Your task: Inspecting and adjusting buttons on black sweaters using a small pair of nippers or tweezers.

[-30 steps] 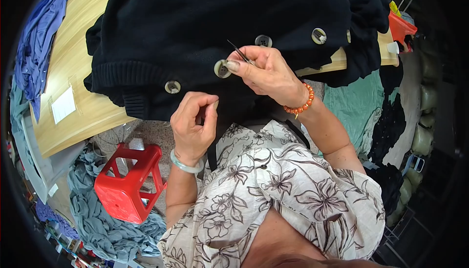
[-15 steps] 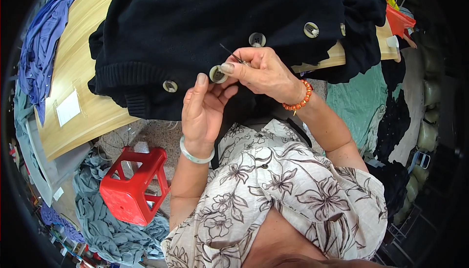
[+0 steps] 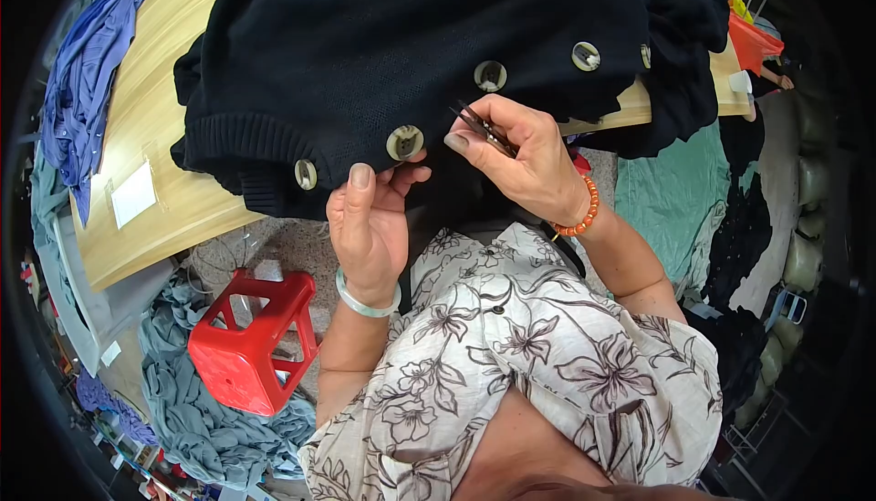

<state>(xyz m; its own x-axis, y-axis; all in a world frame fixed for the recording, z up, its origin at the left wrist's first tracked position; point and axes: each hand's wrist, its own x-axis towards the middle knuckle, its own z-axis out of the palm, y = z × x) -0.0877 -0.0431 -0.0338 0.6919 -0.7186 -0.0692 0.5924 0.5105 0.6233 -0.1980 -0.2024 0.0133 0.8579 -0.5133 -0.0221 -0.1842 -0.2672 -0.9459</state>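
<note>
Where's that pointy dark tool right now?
In the head view, the pointy dark tool is slightly right of centre, in the person's right hand, below a round button on the black knitwear.

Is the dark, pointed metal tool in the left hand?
No, the right hand holds the dark, pointed metal tool, while the left hand is at the edge of the black knit garment.

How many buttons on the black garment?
5, left to right: first button beside the ribbing, second button by the left hand, third button beyond the right hand, fourth button and fifth button farther right. More may be hidden.
</note>
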